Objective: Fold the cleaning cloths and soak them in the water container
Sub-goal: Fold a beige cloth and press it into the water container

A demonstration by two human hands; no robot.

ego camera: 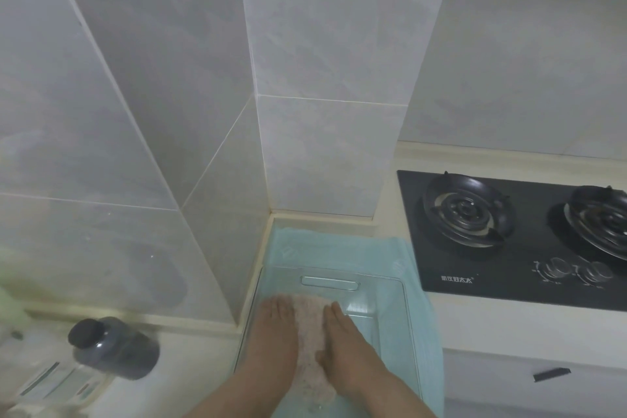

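Cloth (310, 343) lies under water in the clear tub (329, 283), between left hand (274, 329) and right hand (342, 339), both flat and unclenched, pressing it; tub sits on teal towel (339, 241).

From here I read the water container (390, 285) as clear, smooth plastic with glossy walls. The cloth (310, 332) in it is pale pink, with a nubbly, fuzzy pile that looks wet. Under the container lies a teal towel (339, 241), soft, matt woven fabric. The wall tiles (322, 153) are grey with a smooth, faint sheen. The hob (424, 248) is black and glossy, like glass, and its burners (466, 210) and knobs (554, 266) are shiny metal. The jar (115, 348) looks like dark, translucent, glossy plastic. The table (475, 312) is cream, smooth and matt.
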